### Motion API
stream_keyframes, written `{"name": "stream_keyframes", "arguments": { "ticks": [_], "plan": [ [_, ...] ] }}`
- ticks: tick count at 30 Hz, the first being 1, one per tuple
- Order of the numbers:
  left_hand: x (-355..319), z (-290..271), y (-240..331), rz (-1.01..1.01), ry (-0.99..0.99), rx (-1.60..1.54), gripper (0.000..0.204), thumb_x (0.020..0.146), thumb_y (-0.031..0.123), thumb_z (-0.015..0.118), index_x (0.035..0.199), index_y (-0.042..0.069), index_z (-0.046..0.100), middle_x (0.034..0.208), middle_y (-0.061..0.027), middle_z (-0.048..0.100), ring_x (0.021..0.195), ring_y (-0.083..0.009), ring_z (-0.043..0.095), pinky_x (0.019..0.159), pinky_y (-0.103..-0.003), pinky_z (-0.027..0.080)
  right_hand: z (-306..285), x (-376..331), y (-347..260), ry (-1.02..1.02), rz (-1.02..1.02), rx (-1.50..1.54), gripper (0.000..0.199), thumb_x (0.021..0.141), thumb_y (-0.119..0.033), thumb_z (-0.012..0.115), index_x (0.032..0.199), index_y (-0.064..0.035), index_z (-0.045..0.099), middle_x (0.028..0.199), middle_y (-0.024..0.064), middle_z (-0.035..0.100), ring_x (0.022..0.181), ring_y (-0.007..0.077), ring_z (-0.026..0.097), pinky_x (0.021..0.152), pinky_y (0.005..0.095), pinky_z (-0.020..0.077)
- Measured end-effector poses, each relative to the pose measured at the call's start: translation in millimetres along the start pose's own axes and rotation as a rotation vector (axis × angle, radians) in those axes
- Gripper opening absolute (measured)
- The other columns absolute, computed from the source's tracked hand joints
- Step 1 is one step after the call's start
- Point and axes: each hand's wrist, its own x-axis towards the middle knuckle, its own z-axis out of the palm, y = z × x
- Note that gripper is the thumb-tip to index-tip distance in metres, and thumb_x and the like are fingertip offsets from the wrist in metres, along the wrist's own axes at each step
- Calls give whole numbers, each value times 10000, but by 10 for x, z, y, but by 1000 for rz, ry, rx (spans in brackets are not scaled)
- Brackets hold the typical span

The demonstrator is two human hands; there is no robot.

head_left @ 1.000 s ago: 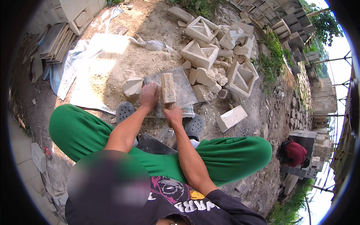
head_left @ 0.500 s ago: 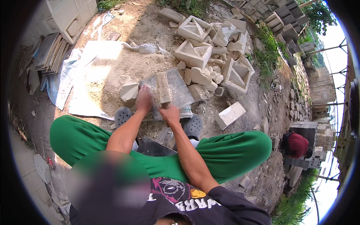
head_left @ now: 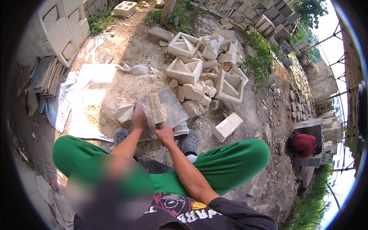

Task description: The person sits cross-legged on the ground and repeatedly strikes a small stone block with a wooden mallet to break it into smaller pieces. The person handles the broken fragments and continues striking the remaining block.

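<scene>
My right hand (head_left: 164, 133) is closed round the short handle of a dusty, pale block-shaped tool (head_left: 155, 107). The tool's long head lies over a flat grey plate (head_left: 175, 109), which is streaked with pale powder. At the plate's left edge is my left hand (head_left: 140, 118), its fingers pointing away from me and seeming to grip the edge; the fingertips are partly hidden. A pale angular chunk (head_left: 124, 114) sits just left of that hand. Under the plate's near edge, part of a pale sack (head_left: 181, 128) shows.
Beyond the plate lies a heap of broken pale blocks and box-shaped castings (head_left: 184, 70). A whole pale block (head_left: 228, 127) is on the ground at right. White sheeting (head_left: 90, 126) with powder spreads left, beside stacked boards (head_left: 50, 76). A person in red (head_left: 304, 145) bends at far right.
The view has shifted, so the ground things appear lower and farther left. Both hands stay at the plate, with the tool still in my right hand. The person in red has changed posture.
</scene>
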Motion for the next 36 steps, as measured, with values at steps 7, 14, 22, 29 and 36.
{"name": "stream_keyframes", "arguments": {
  "ticks": [7,14,22,29,36],
  "plan": [
    [154,5,1,-26,-207,146,414,974,137,409,1330,-33,534,1461,-250,467,1396,-395,393,1148,-488,324,-66,-135,-104,-41,69,10,546,706,-432,736,991,34,710,958,268,711,942,413,695,803,450,541],
    [25,22,107,125,-263,198,368,945,155,460,1259,-12,559,1395,-260,519,1323,-439,456,1097,-537,360,-75,-186,-148,76,37,120,500,724,-431,718,1015,-24,717,970,242,715,956,410,689,815,456,534],
    [-220,-56,241,178,-219,-3,384,918,150,522,1259,-27,536,1374,-283,524,1308,-456,459,1086,-531,371,-89,-99,-21,33,88,78,499,724,-425,712,1023,-26,717,959,235,718,948,400,695,811,446,538],
    [-560,-116,373,191,-288,144,549,931,225,548,1366,-93,440,1461,-308,421,1385,-465,365,1158,-504,293,-150,-17,86,44,62,103,523,716,-426,710,960,37,722,947,284,704,943,395,701,810,446,547],
    [-790,-213,234,308,-397,243,701,960,367,557,1452,-94,362,1544,-276,332,1466,-406,273,1196,-506,223,-174,107,109,-80,169,65,545,714,-433,721,955,55,713,941,288,704,932,399,699,814,443,548]
  ]
}}
